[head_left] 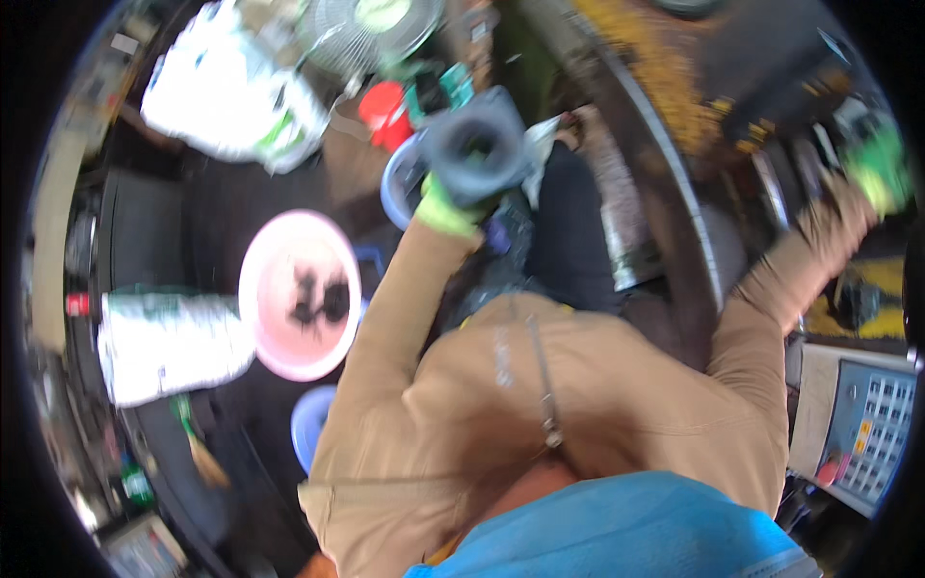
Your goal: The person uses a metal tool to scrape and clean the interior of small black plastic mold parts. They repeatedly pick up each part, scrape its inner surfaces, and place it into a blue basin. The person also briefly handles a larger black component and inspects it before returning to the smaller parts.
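My left hand (449,208), in a yellow-green glove, grips a grey-blue hollow piece (441,144) with a squarish rim and a dark round opening facing up. Most of its fingers are hidden behind the piece. It is held over a blue-violet bucket (393,185). At the far right, my right hand (879,166), in a bright green glove, reaches out beside the dark metal parts of a machine (771,188). Motion blur smears its fingers, and I cannot make out whether it holds anything.
A pink basin (262,328) holding several dark pieces stands at the left, beside a white sack (169,352). Farther off are a white bag (226,91), a red container (385,114) and a fan (361,34). A control panel with keys (872,424) sits at the lower right.
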`<state>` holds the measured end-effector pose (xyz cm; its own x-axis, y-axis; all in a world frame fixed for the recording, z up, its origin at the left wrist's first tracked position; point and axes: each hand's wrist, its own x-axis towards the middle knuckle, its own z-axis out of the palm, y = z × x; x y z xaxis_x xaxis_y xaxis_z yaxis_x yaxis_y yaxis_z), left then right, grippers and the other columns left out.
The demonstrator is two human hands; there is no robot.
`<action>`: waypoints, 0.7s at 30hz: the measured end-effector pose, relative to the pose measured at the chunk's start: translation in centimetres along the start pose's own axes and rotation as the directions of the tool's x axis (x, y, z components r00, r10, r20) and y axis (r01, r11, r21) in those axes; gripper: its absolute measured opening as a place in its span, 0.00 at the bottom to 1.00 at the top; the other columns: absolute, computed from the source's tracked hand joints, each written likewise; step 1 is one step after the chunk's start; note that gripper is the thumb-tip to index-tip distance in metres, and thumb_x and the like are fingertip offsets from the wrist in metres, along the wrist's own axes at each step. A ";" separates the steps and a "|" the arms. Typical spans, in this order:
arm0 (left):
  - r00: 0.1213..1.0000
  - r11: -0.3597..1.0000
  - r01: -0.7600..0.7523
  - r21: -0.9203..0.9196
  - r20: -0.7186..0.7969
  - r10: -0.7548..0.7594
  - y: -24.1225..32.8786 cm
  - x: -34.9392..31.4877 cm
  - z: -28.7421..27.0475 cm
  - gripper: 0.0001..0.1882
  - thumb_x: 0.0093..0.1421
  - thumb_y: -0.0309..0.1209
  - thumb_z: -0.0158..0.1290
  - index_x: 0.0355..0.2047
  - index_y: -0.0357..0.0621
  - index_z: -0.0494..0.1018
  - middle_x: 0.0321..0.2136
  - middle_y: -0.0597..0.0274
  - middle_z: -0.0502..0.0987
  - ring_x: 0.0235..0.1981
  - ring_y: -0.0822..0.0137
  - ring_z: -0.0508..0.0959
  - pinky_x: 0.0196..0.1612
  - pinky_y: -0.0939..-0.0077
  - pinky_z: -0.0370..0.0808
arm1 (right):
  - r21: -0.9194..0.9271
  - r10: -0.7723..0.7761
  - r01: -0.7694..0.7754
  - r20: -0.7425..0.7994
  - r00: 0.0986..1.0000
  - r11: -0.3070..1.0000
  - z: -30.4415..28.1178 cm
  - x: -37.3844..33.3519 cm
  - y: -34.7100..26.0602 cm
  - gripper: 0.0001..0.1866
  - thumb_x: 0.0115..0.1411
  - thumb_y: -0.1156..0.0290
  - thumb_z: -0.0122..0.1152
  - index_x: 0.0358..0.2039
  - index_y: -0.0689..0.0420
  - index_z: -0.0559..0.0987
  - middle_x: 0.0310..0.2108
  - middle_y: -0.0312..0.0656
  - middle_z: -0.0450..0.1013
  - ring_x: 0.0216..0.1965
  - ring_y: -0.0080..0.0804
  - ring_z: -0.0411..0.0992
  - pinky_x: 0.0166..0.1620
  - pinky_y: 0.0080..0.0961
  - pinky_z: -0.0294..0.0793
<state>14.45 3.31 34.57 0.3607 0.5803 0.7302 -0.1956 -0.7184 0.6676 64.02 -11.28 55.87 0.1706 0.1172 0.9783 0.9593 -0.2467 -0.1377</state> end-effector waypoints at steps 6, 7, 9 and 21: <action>0.793 0.405 0.585 -0.702 0.391 -0.467 -0.8 -3.9 1.3 0.22 0.65 0.34 0.39 0.57 0.36 0.63 0.55 0.51 0.69 0.55 0.57 0.69 0.61 0.61 0.65 | 0.034 0.591 -0.596 0.098 0.801 0.802 7.3 3.8 10.4 0.18 0.59 0.60 0.54 0.47 0.56 0.74 0.46 0.48 0.71 0.47 0.42 0.70 0.49 0.34 0.70; 0.760 0.016 0.523 -0.852 0.458 -0.460 -0.9 -4.7 1.4 0.23 0.66 0.36 0.37 0.57 0.36 0.63 0.56 0.52 0.68 0.56 0.56 0.68 0.62 0.58 0.62 | 0.045 0.674 -0.683 0.123 0.728 0.729 8.2 4.0 11.5 0.19 0.59 0.59 0.53 0.47 0.55 0.74 0.47 0.48 0.71 0.48 0.42 0.70 0.50 0.35 0.69; 0.577 0.125 0.571 -0.811 0.288 -0.765 -1.4 -6.2 1.4 0.19 0.58 0.32 0.49 0.49 0.38 0.70 0.44 0.57 0.76 0.48 0.57 0.74 0.54 0.59 0.69 | 0.050 0.784 -0.797 0.152 0.601 0.602 9.4 4.6 13.7 0.20 0.59 0.57 0.53 0.48 0.54 0.75 0.49 0.48 0.71 0.50 0.44 0.69 0.51 0.36 0.69; 0.309 0.098 0.525 -0.845 0.082 -0.947 -1.9 -11.3 -2.4 0.17 0.63 0.39 0.49 0.44 0.38 0.72 0.34 0.53 0.78 0.35 0.62 0.80 0.39 0.69 0.79 | -0.211 0.670 -0.649 0.042 0.741 0.731 13.2 9.6 29.6 0.29 0.58 0.48 0.50 0.51 0.56 0.74 0.56 0.52 0.66 0.59 0.50 0.63 0.58 0.39 0.62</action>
<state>8.59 -0.94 25.37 0.3714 0.8288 -0.4186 -0.6010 0.5582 0.5720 97.01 -4.79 59.15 0.7785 -0.0383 0.6264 0.5430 -0.4593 -0.7030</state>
